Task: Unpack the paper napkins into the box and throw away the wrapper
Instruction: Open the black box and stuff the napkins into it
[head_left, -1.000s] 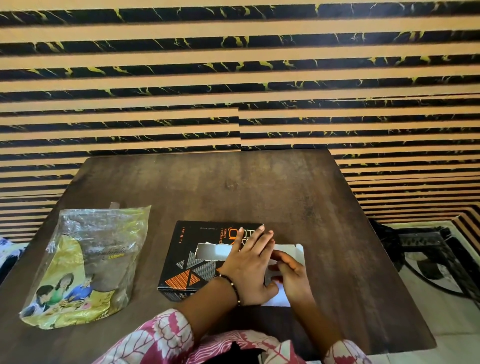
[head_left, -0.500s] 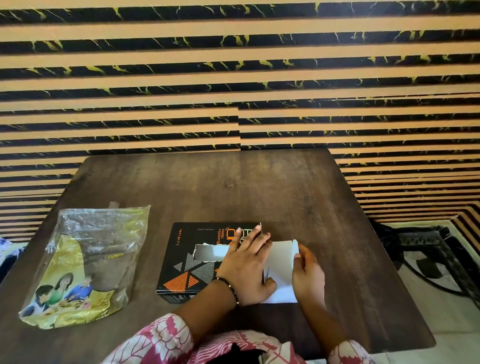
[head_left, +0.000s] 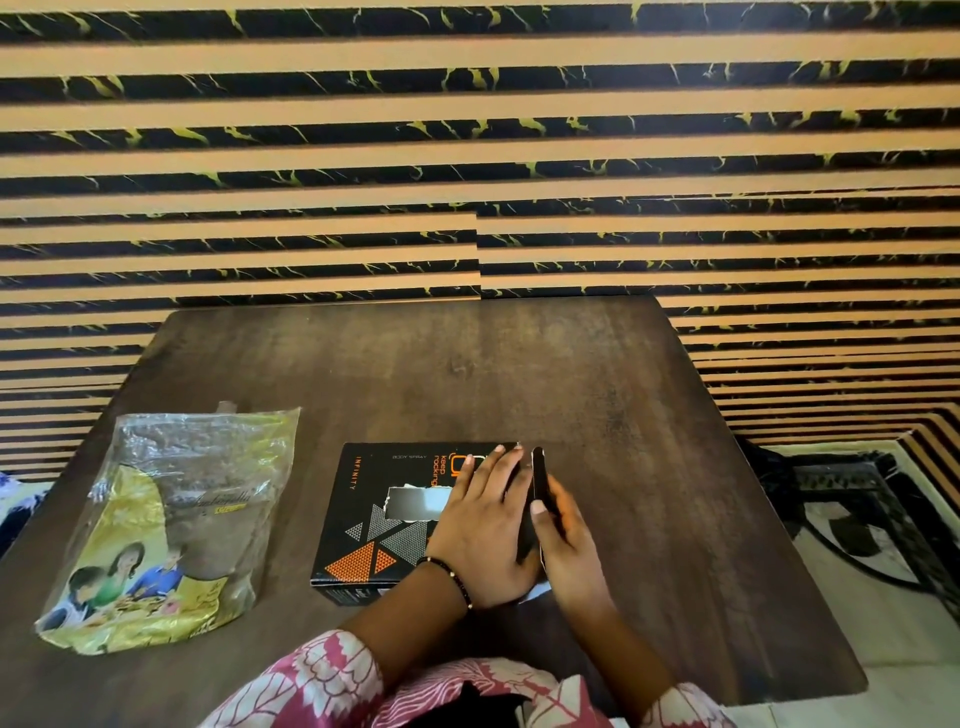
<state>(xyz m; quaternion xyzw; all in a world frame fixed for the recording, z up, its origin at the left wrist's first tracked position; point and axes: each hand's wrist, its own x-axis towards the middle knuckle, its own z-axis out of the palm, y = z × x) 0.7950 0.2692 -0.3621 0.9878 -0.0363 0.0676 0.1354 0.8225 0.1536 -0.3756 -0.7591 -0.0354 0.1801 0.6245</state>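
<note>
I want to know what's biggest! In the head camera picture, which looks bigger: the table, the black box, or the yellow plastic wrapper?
1. Table, by far the largest.
2 and 3. Yellow plastic wrapper and black box look about alike; the left hand covers part of the box, so no sure ranking.

- Tabletop (head_left: 597, 374): dark brown wood grain, far edge against striped wall.
- Wrapper (head_left: 171, 525): clear and yellow plastic, lies flat at left, apart from box.
- Box (head_left: 384, 519): black with orange triangles, rests near front centre.
</note>
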